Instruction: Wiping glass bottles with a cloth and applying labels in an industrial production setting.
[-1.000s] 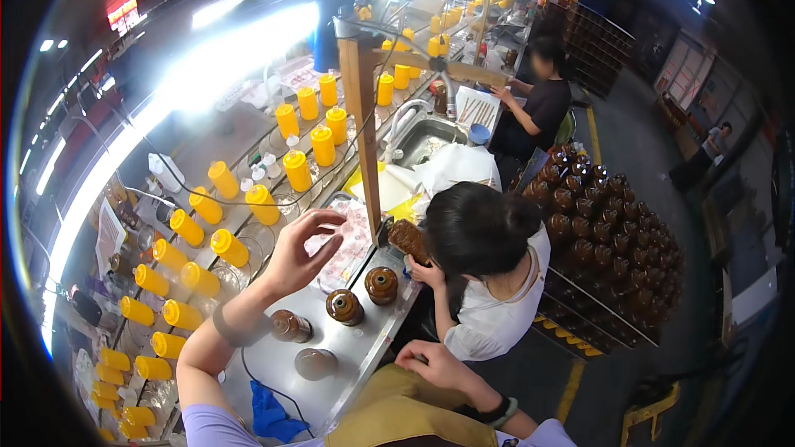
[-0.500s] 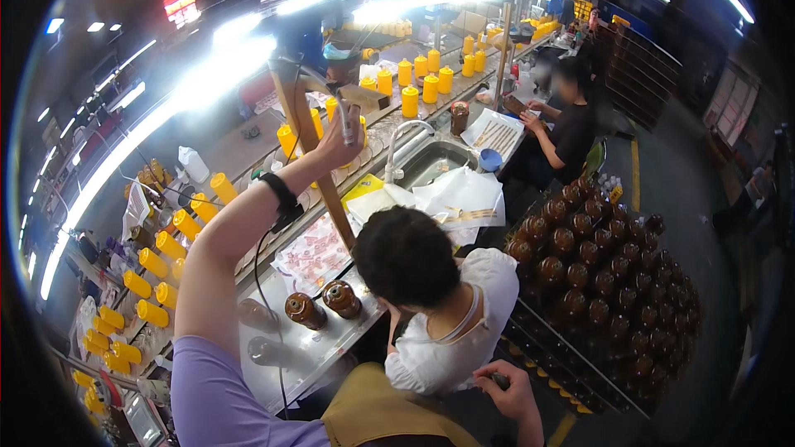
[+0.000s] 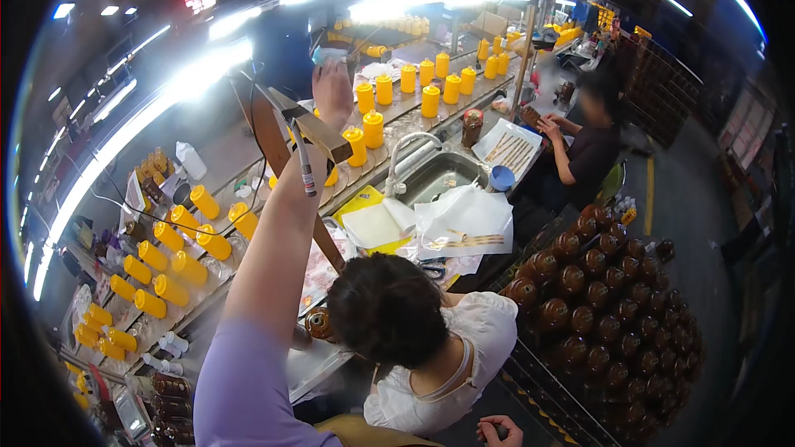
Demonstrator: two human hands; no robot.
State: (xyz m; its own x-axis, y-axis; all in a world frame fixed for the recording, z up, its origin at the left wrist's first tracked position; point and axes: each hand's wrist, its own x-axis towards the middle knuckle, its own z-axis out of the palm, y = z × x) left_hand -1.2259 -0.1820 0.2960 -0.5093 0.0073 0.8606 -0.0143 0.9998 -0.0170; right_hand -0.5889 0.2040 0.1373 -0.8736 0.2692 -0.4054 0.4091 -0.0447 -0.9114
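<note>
My left hand is raised at the end of an outstretched arm, over the far side of the bench. Its fingers point upward, slightly apart, and nothing shows in them. Beside the forearm a metal bracket juts from a wooden post, and a slim grey cylinder hangs there on a cable. Low in the picture, my right hand is closed around a small dark object, partly hidden by the fingers. A brown glossy bottle stands by my left upper arm.
Close in front sits a person in a white top; another in dark clothes works farther right. Yellow canisters line the conveyor. A sink with papers lies beyond, and brown bottles are stacked at right.
My left hand has left the grey cylinder at the bracket and reached farther away, past it. The right hand sits lower in the picture, and the view has shifted.
</note>
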